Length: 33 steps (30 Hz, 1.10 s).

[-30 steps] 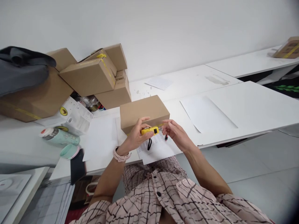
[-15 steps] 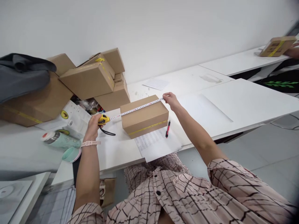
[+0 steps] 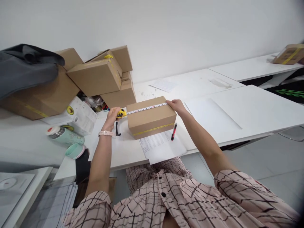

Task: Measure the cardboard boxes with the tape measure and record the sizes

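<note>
A closed cardboard box with yellow tape along its near side sits on the white table, partly over a printed sheet. My left hand is closed around the yellow case of a tape measure, just off the box's left edge; its black wrist strap hangs down. The white blade runs across the box top. At the right edge of the box, my right hand pinches the blade's free end. A red and black pen lies on the paper right of the box.
Stacked cardboard boxes stand at the back left, a dark grey bag on them. A mint bottle and mint cup are near the left edge. Papers lie behind the box. Another taped box is far right.
My left hand has brought the tape case right, close to the box, and the exposed blade is shorter. My right hand has lowered the blade's end to the box's right edge.
</note>
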### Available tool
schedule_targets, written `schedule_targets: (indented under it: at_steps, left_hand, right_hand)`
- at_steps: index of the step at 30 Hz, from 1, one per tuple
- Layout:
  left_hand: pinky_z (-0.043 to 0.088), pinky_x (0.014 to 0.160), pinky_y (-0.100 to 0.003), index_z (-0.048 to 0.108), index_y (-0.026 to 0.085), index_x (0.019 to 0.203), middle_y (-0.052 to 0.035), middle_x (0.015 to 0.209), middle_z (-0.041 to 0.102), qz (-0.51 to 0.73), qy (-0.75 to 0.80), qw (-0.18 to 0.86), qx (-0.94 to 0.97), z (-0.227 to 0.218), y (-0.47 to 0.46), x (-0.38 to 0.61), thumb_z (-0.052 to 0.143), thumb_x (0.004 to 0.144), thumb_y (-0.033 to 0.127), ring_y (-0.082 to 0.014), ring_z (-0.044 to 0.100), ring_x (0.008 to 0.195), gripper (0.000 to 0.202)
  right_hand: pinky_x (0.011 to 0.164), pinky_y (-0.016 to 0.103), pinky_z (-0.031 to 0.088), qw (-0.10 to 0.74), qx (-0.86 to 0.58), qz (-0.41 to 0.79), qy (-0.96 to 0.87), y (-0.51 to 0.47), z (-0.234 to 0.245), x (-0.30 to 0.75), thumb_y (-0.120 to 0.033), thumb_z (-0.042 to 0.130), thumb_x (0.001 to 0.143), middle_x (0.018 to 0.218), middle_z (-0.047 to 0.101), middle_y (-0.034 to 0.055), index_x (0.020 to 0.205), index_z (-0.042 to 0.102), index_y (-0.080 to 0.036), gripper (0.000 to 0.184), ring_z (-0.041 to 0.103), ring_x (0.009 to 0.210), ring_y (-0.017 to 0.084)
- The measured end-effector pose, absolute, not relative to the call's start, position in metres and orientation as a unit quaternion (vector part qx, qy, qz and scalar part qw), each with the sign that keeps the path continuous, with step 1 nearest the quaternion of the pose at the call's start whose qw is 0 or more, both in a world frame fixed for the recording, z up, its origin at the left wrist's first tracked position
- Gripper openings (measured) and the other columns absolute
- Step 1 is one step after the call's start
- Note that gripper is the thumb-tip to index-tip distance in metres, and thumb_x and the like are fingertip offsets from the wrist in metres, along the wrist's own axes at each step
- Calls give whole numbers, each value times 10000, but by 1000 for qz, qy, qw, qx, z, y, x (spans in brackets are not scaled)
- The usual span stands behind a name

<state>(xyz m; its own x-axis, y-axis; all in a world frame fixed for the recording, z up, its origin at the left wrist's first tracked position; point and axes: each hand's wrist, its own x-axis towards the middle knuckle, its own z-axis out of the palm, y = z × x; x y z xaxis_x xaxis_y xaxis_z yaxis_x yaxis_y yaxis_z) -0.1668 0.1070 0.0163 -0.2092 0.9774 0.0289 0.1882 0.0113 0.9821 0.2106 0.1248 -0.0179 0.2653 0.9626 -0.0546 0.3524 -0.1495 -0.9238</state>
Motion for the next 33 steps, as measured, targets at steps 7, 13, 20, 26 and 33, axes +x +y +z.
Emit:
schedule_targets:
  at_steps: [7, 13, 20, 26, 33]
  left_hand:
    - [363, 471, -198, 602, 144, 1078, -22, 810, 677, 510, 600, 365, 496, 25, 93, -168, 703, 783, 393, -108, 584, 577, 399]
    - [453, 542, -228, 586, 195, 1275, -38, 940, 677, 400, 509, 478, 594, 26, -21, -129, 837, 744, 450, -129, 603, 662, 640]
    - [545, 710, -276, 484, 183, 1349, -92, 1029, 698, 304, 341, 752, 476, -7, -107, -20, 840, 752, 539, -197, 692, 873, 781]
    - [490, 518, -239, 531, 170, 1250, -86, 953, 714, 374, 369, 740, 420, 2, -82, -3, 790, 739, 614, -197, 722, 662, 725]
    - [516, 498, -238, 545, 186, 1225, -92, 975, 711, 376, 376, 748, 397, -15, -90, 7, 778, 742, 613, -205, 726, 693, 686]
  right_hand:
    - [599, 292, 334, 392, -703, 272, -527, 128, -10, 211, -504, 646, 872, 579, 533, -3, 592, 522, -220, 417, 458, 603, 145]
    - [619, 281, 370, 554, -604, 255, -514, 134, 14, 216, -528, 533, 933, 693, 605, 17, 739, 609, -196, 392, 462, 622, 138]
    - [703, 288, 395, 342, -540, 284, -715, 173, 37, 154, -446, 555, 933, 747, 637, 28, 739, 632, -185, 334, 532, 718, 159]
    - [786, 302, 409, 269, -614, 219, -709, 212, 24, 129, -438, 594, 904, 762, 654, 36, 720, 637, -206, 299, 569, 777, 185]
    - [741, 276, 426, 267, -591, 271, -712, 210, 16, 138, -488, 705, 814, 710, 642, 22, 672, 623, -218, 316, 574, 756, 176]
